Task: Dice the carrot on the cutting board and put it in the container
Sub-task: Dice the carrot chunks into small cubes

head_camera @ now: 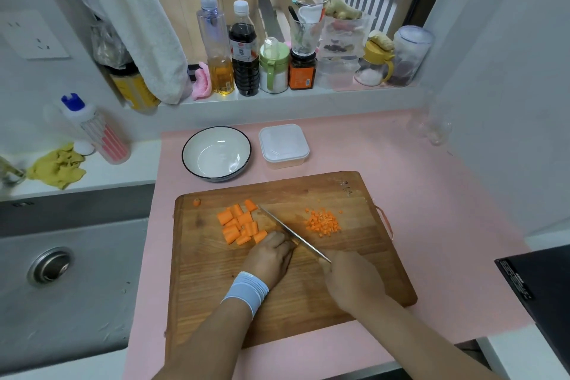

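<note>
Orange carrot chunks (pixel 239 224) on brown wood-grained cutting board (pixel 216 281); pink counter (pixel 416 179); white bowl (pixel 203 145), black rim; pale blue wristband (pixel 246 288)

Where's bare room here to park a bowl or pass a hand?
Free: pink mat right of the lidded container, up to the glasses by the wall; mat strip right of the cutting board; the board's near-left corner. Crowded: board centre, with carrot chunks, left hand, knife in the right hand, diced pile. The bowl and container close off the left rear.
</note>
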A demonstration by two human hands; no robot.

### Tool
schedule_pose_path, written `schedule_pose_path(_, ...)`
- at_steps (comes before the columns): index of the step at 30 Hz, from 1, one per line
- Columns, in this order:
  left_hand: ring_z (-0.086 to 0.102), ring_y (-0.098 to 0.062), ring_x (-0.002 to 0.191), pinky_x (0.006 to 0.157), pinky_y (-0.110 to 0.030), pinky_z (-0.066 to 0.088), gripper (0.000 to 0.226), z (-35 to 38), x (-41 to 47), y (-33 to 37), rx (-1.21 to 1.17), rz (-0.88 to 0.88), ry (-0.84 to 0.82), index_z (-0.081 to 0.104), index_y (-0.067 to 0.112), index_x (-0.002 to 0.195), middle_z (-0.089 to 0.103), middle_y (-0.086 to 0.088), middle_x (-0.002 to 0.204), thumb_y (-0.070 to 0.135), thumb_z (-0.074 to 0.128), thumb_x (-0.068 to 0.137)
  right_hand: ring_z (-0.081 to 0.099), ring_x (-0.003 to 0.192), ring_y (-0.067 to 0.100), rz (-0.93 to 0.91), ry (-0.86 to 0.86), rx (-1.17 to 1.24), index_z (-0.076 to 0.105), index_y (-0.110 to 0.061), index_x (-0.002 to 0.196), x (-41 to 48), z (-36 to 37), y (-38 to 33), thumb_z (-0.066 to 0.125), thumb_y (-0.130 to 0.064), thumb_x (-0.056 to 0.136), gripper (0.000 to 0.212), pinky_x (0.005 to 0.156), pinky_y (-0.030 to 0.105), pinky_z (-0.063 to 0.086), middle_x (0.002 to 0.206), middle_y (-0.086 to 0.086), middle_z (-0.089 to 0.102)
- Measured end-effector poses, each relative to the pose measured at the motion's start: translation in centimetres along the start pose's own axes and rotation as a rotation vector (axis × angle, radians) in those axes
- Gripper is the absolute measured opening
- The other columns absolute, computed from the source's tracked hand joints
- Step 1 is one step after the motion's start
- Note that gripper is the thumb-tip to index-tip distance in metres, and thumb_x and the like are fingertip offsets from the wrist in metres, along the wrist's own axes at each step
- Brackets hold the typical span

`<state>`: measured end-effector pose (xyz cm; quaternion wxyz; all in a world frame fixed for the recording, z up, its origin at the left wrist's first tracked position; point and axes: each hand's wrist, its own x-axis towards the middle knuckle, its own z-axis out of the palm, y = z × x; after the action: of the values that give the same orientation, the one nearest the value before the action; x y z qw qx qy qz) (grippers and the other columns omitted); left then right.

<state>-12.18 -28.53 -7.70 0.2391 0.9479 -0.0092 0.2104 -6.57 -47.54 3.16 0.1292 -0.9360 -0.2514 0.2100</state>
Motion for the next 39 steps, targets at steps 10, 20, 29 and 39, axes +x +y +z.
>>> schedule_pose_path(10,0.059,-0.018,0.086,0.068,-0.028,0.054,0.022,-0.1,0.0,0.2,-0.013,0.015,0.03,0.075,0.009,0.093,0.064,-0.002,0.091,0.017,0.055,0.092,0.061,0.082,0.016,0.013,-0.025,-0.028,0.066,-0.025,0.102,-0.9,-0.5,0.8,0.043,-0.043,0.103,0.03,0.068,0.027,0.042,0.09,-0.007,0.065)
schedule_pose_path(20,0.06,-0.017,0.088,0.075,-0.024,0.052,0.018,0.1,-0.1,0.1,-0.013,0.022,0.046,0.075,0.009,0.094,0.065,-0.001,0.093,0.016,0.058,0.09,0.06,0.074,0.013,0.016,-0.093,0.009,0.067,-0.022,0.098,0.8,-1.1,0.0,0.047,-0.038,0.103,0.026,0.059,0.023,0.04,0.08,-0.008,0.061)
schedule_pose_path(29,0.058,-0.012,0.09,0.074,-0.025,0.053,0.013,-0.6,0.2,0.3,-0.027,-0.031,0.003,0.074,0.014,0.092,0.065,0.003,0.093,0.014,0.062,0.086,0.063,0.073,0.011,0.07,-0.158,0.122,0.058,-0.027,0.084,1.4,-2.6,0.3,0.046,-0.046,0.103,0.029,0.063,0.028,0.046,0.08,-0.005,0.064)
schedule_pose_path(39,0.058,-0.013,0.077,0.071,-0.026,0.045,0.023,-6.8,3.1,-2.4,-0.297,-0.769,0.531,0.06,0.022,0.076,0.062,0.002,0.079,0.002,0.063,0.086,0.063,0.083,0.008,-0.145,0.089,-0.107,0.07,-0.035,0.116,2.2,-4.2,2.3,0.043,-0.048,0.103,0.033,0.059,0.019,0.036,0.09,-0.01,0.069)
